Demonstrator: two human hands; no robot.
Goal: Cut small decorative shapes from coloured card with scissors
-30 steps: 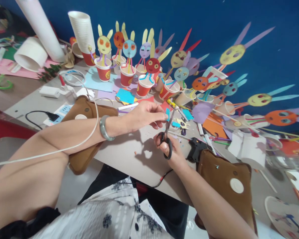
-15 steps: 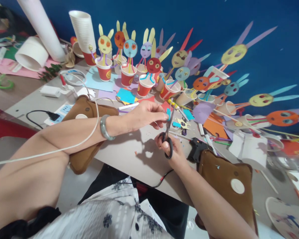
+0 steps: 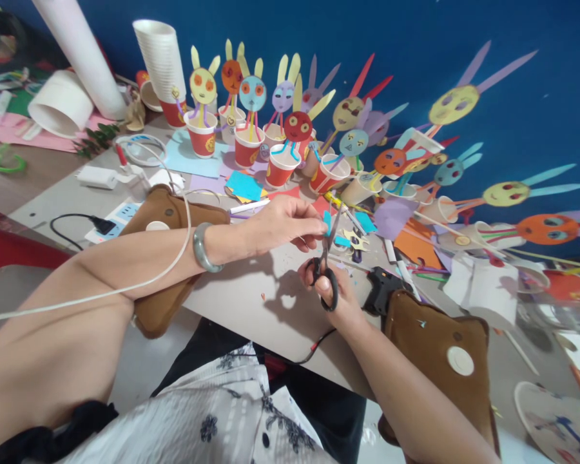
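Observation:
Between the thumb and fingers of my left hand (image 3: 290, 222) is pinched a small piece of blue paper (image 3: 327, 222). My right hand (image 3: 336, 293) grips black-handled scissors (image 3: 325, 264), thumb through one loop, with the blades pointing up and away from me. The blades lie right beside the blue piece; whether they touch it I cannot tell. Just beyond them, a scrap of blue paper (image 3: 342, 241) and a cream paper cut-out (image 3: 357, 241) lie on the table (image 3: 251, 290).
Paper cups with rabbit-faced figures (image 3: 283, 161) line the back along the blue wall. A black glue gun (image 3: 384, 290) is right of my right hand. Brown cushions (image 3: 437, 361) lie under both forearms. A white cable (image 3: 164, 277) crosses my left arm.
The scissors' handle loops have spread slightly apart and the blades have shifted a little. My left hand keeps its place with the blue paper.

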